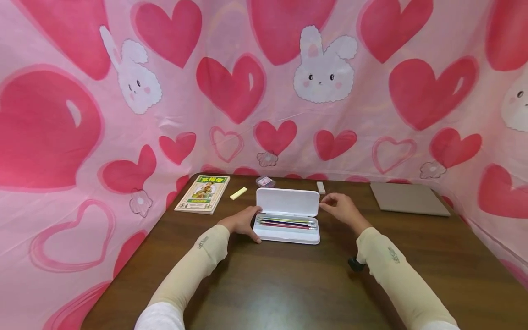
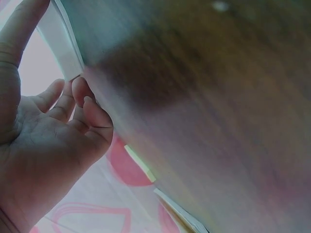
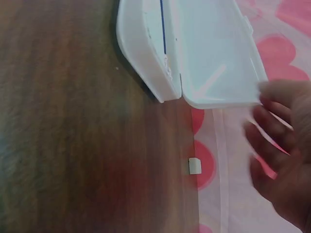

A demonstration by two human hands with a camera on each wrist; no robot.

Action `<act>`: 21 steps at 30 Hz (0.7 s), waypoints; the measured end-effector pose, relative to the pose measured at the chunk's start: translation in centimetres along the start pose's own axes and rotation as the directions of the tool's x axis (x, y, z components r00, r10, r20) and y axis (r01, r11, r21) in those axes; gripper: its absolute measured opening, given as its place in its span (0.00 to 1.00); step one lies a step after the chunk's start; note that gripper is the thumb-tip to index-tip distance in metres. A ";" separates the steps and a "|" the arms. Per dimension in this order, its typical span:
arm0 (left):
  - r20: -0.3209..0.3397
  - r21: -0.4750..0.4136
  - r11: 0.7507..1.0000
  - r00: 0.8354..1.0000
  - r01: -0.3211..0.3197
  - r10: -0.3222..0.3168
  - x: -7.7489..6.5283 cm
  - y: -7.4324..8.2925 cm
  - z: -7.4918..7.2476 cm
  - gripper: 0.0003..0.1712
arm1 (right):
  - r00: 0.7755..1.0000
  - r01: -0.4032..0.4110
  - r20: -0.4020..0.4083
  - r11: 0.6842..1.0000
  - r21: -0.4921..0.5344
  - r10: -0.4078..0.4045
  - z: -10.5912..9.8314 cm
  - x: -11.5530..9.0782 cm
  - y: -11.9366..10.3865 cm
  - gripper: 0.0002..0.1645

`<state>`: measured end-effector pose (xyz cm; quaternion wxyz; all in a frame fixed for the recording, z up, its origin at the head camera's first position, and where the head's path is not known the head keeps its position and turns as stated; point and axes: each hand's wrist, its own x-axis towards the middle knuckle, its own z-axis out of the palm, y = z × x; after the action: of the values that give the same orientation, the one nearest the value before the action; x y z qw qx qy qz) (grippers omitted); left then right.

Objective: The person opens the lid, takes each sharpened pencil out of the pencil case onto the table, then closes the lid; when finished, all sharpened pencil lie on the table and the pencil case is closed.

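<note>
A white pencil case [image 1: 287, 235] lies on the table with its lid [image 1: 287, 202] raised. Several pencils [image 1: 286, 223] lie in its tray. My left hand [image 1: 242, 222] holds the case's left end, thumb by the front corner and fingers at the back; in the left wrist view the palm of that hand [image 2: 53, 131] shows, its fingers bent by the case [image 2: 65, 43]. My right hand [image 1: 341, 207] is at the lid's right edge. From the right wrist, the fingers of this hand [image 3: 279, 138] appear blurred and loosely bent, the topmost right at the lid's corner [image 3: 218, 58].
Behind the case are a small clear purple box [image 1: 266, 182] and a white eraser [image 1: 321, 188]. To the left lie a pale yellow bar [image 1: 238, 193] and a booklet [image 1: 203, 194]. A closed grey laptop-like slab [image 1: 408, 199] rests at right. A printed cloth backs the table [image 1: 272, 284].
</note>
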<state>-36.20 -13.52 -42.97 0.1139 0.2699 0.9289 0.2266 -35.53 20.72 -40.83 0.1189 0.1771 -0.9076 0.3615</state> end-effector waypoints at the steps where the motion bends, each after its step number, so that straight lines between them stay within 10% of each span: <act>1: 0.001 0.004 1.000 1.000 0.004 -0.004 0.0 -0.1 0.0 0.57 | 0.999 0.018 0.048 1.000 -0.018 -0.017 0.1 -0.2 0.0 0.07; 7: 0.006 0.003 1.000 1.000 0.015 -0.015 0.0 0.0 0.0 0.58 | 0.948 0.071 0.315 0.994 -0.088 -0.040 0.8 -0.7 -0.3 0.05; 21: 0.013 -0.006 0.999 0.999 0.047 -0.047 -0.4 0.6 -0.2 0.58 | 0.917 0.100 0.399 0.979 -0.180 -0.020 2.9 -0.5 -0.1 0.06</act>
<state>-35.62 -13.36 -42.50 0.1260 0.2493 0.9334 0.2252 -35.27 18.73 -42.95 -0.0385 0.2616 -0.9382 0.2231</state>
